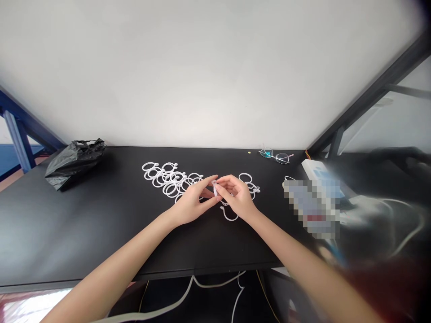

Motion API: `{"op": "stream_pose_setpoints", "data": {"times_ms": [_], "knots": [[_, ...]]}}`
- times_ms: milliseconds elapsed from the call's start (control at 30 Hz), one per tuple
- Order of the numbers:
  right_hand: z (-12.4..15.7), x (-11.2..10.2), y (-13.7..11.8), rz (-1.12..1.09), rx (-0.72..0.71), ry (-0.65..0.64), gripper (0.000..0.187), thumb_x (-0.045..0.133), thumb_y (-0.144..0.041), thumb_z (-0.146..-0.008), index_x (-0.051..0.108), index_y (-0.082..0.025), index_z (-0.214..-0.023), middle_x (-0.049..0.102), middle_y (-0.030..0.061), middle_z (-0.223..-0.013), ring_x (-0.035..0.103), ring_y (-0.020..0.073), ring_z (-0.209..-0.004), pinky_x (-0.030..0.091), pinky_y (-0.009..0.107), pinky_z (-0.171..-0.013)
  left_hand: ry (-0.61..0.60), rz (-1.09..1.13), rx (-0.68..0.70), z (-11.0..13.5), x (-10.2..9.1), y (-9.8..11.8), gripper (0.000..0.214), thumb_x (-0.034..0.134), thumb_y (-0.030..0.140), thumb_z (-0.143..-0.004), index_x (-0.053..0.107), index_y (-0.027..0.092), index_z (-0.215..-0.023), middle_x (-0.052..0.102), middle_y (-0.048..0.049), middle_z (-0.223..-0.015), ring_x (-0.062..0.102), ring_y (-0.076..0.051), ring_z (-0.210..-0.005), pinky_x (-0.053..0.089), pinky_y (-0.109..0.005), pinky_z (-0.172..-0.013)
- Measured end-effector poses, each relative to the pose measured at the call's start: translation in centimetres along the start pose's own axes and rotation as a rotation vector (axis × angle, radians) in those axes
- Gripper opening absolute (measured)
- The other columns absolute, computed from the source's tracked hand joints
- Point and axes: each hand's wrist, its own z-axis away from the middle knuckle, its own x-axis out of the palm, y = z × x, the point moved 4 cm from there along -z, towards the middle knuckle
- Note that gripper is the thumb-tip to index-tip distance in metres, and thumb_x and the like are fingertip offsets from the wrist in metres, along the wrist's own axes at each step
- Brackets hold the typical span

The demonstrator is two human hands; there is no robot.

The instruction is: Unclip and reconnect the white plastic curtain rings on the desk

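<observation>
My left hand point(193, 202) and my right hand point(235, 195) meet over the middle of a black table point(101, 224). Both pinch one small white plastic piece point(215, 188) between their fingertips; it looks like part of a ring. A pile of several white plastic rings point(168, 177) lies just left of and behind my hands. A few more white rings point(251, 184) lie to the right of my right hand, and one open ring point(230, 217) lies under my right wrist.
A crumpled black plastic bag point(74, 161) sits at the table's far left. A pair of glasses point(276, 156) lies near the back wall. A white box point(318, 172) and white cables point(387, 215) lie at the right. Cables hang below the front edge.
</observation>
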Motion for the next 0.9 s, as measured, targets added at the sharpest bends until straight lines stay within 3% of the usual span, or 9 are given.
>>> {"op": "stream_pose_setpoints", "data": {"times_ms": [100,567,900], "knots": [[0.03,0.05,0.13,-0.007,0.007,-0.005,0.02,0.065,-0.038,-0.087,0.061,-0.02,-0.094,0.068,0.0032,-0.081,0.068,0.0164,-0.074,0.056,0.029,-0.067,-0.001,0.025,-0.014,0.08,0.13,-0.33,0.058,0.06,0.031,-0.09,0.036,0.024,-0.142,0.058,-0.0114,-0.122,0.069,-0.017,-0.085,0.06,-0.034,-0.075],[0.12,0.22,-0.07,0.026,0.013,-0.059,0.021,0.063,-0.039,-0.087,0.061,-0.02,-0.096,0.066,0.0021,-0.078,0.065,0.0149,-0.068,0.055,0.028,-0.061,-0.007,-0.121,0.015,0.09,0.12,0.06,0.058,0.064,0.031,-0.086,0.041,0.022,-0.139,0.064,-0.0086,-0.117,0.066,-0.019,-0.09,0.059,-0.037,-0.08],[0.0,0.27,0.26,-0.003,0.031,-0.039,0.02,0.063,-0.039,-0.087,0.058,-0.02,-0.082,0.062,0.0001,-0.072,0.061,0.0125,-0.06,0.053,0.026,-0.055,-0.044,-0.168,0.051,0.21,0.27,0.24,0.06,0.069,0.029,-0.083,0.043,0.022,-0.136,0.064,-0.0057,-0.108,0.062,-0.018,-0.089,0.056,-0.035,-0.081]]}}
